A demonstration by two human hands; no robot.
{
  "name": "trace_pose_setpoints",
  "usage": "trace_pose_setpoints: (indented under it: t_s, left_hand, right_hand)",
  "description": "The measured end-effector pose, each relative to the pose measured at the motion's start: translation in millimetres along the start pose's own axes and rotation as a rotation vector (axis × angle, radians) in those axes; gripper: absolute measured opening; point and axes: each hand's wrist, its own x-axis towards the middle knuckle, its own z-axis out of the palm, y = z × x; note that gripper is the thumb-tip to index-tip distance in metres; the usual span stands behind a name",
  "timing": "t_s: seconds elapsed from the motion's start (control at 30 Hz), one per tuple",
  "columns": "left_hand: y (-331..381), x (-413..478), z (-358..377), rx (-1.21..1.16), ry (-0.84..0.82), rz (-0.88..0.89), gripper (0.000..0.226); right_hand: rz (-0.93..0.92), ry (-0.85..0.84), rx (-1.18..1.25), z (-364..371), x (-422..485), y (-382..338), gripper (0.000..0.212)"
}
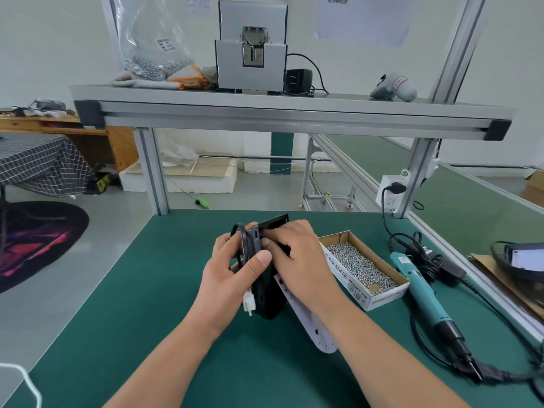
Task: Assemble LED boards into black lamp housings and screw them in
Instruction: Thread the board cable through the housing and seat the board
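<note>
A black lamp housing (265, 293) is held up on edge above the green mat (147, 319), with its black cable looping at the top left and a white connector (248, 304) hanging at its lower left. My left hand (232, 269) grips the housing from the left, thumb across its front. My right hand (297, 260) holds it from the right, fingers curled over its top edge. A white LED board (309, 328) with small holes slants down from behind the housing, under my right wrist; which hand holds it is hidden.
A cardboard box of silver screws (362, 266) sits just right of my hands. A teal electric screwdriver (424, 295) with black cables lies further right. More housings (524, 257) sit at the far right edge. A screw feeder (251, 45) stands on the upper shelf.
</note>
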Motion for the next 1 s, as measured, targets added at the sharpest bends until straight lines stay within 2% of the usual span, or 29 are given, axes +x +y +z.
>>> trace_pose_setpoints:
  t_s: [0.2,0.43,0.6,0.7,0.77,0.83,0.93,1.0]
  left_hand:
    - [-1,3,0,0.01,0.012,0.008,0.036]
    - [-6,7,1,0.021,0.005,0.006,0.031]
    - [-17,12,-4,-0.013,0.024,-0.049,0.048]
    - [-18,12,-3,-0.04,0.0,-0.054,0.056]
    - [-20,12,-1,-0.073,0.006,-0.069,0.057]
    - [-21,12,0,-0.129,0.037,-0.082,0.05]
    - [-25,9,-3,-0.194,0.067,-0.106,0.04]
    - [-28,9,-7,-0.241,0.078,-0.142,0.04]
  right_hand:
    - [0.05,-0.122,-0.025,-1,0,7,0.029]
    - [0.019,-0.116,-0.12,4,4,9,0.023]
    - [0.039,-0.204,-0.152,7,4,14,0.034]
    - [0.028,-0.21,-0.188,9,5,17,0.03]
    - [-0.005,-0.237,-0.232,9,4,18,0.031]
    - [-0.014,-0.28,-0.167,7,1,20,0.039]
    - [0.082,-0.149,0.075,-1,-1,28,0.047]
    - [0.194,-0.04,0.102,-11,-1,39,0.046]
